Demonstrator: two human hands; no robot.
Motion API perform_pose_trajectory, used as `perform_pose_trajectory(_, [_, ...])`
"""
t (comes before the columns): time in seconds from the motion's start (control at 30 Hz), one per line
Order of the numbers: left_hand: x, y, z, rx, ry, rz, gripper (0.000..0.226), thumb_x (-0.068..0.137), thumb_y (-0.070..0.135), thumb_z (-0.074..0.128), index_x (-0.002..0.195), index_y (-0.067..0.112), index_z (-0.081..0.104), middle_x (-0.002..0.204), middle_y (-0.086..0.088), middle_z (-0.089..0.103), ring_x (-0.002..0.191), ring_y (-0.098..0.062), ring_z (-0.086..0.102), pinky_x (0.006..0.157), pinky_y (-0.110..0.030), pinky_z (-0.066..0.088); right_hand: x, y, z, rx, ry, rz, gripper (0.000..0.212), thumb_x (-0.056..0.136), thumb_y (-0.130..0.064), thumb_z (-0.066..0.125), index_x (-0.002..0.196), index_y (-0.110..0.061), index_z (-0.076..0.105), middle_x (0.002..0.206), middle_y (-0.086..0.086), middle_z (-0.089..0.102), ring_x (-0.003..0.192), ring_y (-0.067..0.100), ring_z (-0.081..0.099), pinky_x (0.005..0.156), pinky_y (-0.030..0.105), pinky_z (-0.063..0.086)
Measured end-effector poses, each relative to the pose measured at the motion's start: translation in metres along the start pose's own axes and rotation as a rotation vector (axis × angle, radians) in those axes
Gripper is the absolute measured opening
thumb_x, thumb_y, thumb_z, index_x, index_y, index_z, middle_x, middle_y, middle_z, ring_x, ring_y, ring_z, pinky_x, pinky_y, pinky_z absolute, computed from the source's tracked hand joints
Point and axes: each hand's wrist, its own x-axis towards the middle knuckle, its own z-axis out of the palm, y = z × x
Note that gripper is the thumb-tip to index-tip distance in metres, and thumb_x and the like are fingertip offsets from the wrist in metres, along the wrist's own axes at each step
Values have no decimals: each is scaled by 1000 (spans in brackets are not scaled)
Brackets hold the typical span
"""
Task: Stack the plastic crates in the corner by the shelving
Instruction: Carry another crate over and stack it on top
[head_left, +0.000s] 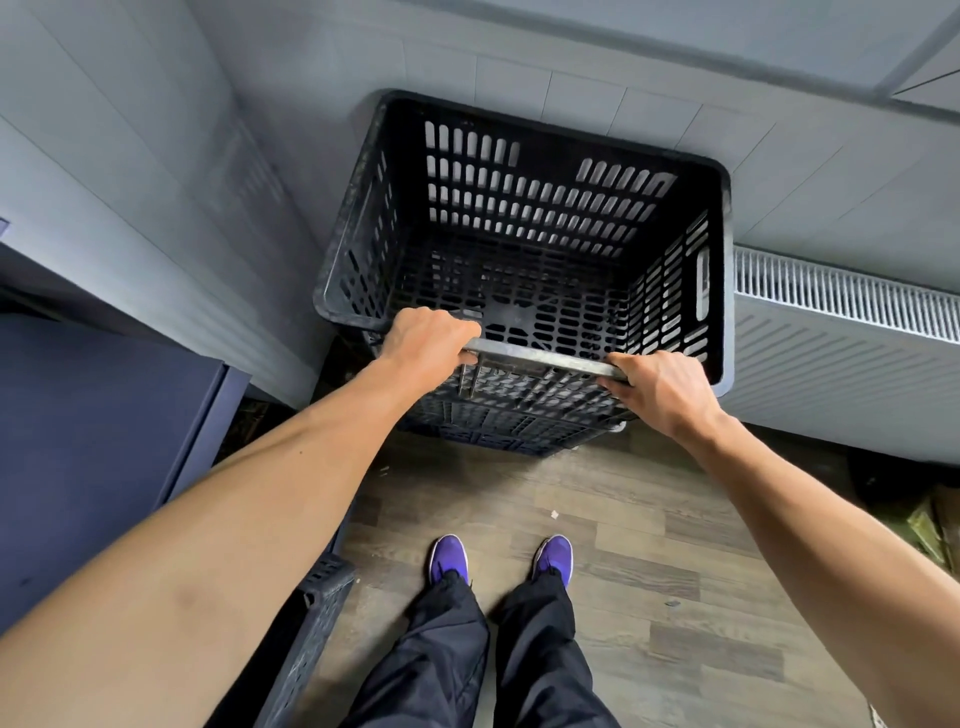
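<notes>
A black slotted plastic crate (519, 208) stands empty in the corner, on top of at least one other black crate (498, 431) whose near wall shows below it. My left hand (426, 338) grips the left part of the top crate's near rim. My right hand (660, 384) grips the same rim further right. Another black crate (317, 618) lies low at the left beside my leg, partly hidden by my left arm.
A dark blue cabinet (104, 441) stands at the left. Grey walls meet behind the crates. A white radiator (841, 332) runs along the right wall. Some dark and green clutter (914, 514) lies on the wood floor at the right. My purple shoes (498, 558) stand behind the stack.
</notes>
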Motion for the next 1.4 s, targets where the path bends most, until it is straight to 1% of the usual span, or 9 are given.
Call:
perform_pose_trajectory(0.13, [-3,0,5,-10,18,4,22,97,39,54,101,18,59,71,-1,65,60,-23,51,56,-30,35,-2,-2,4,-14,8,1,33,98,-44,51,114,-17,61,67,4,66,59,28,64,52,28,39])
perform_pose_trajectory(0.37, [-4,-2,10,-29,48,18,26,95,41,56,105,18,61,73,-1,69,68,-26,65,56,-30,37,-3,-3,6,-6,20,-1,30,98,-42,52,110,-17,63,65,4,66,58,28,64,51,28,42])
perform_pose_trajectory(0.67, [-2,2,9,-45,72,-14,22,94,40,57,98,19,61,73,0,67,65,-24,59,56,-30,33,-3,-1,-4,8,-28,-5,30,98,-42,51,107,-15,61,63,-1,53,63,28,65,54,28,38])
perform_pose_trajectory(0.77, [0,0,3,-75,-2,-2,27,93,45,57,95,19,59,67,3,59,62,-21,52,57,-30,35,-2,0,-1,43,-24,34,30,97,-45,52,107,-19,62,69,1,64,63,26,63,55,28,40])
perform_pose_trajectory(0.83, [3,-12,-9,-211,-135,35,28,89,50,60,94,22,61,69,6,59,66,-19,58,58,-31,40,1,1,0,79,-39,74,29,96,-47,53,103,-20,63,74,0,66,64,23,62,56,28,42])
perform_pose_trajectory(0.97, [-2,-49,-32,-303,-309,55,34,83,55,66,107,31,65,80,10,62,71,-12,57,66,-31,44,4,-3,-3,142,-103,120,26,95,-47,55,102,-23,62,87,3,71,79,27,66,67,37,55])
perform_pose_trajectory(1.13, [-17,-67,-24,-287,-310,2,33,86,55,61,101,27,67,82,3,67,78,-20,62,65,-33,44,19,-38,-12,202,-122,29,44,92,-53,56,126,-24,56,101,2,72,86,23,68,70,37,58])
perform_pose_trajectory(1.23, [-24,-75,-18,-247,-281,-24,29,90,51,59,103,26,67,87,3,69,83,-23,64,71,-36,49,37,-70,-16,209,-116,-35,39,93,-49,57,121,-22,57,99,3,72,86,26,68,72,39,58])
perform_pose_trajectory(1.4, [-29,-84,-15,-141,-225,2,27,92,48,58,96,23,66,74,7,59,75,-22,60,64,-33,41,61,-104,-22,223,-141,-67,32,94,-50,55,108,-22,63,95,4,72,86,30,68,70,39,56])
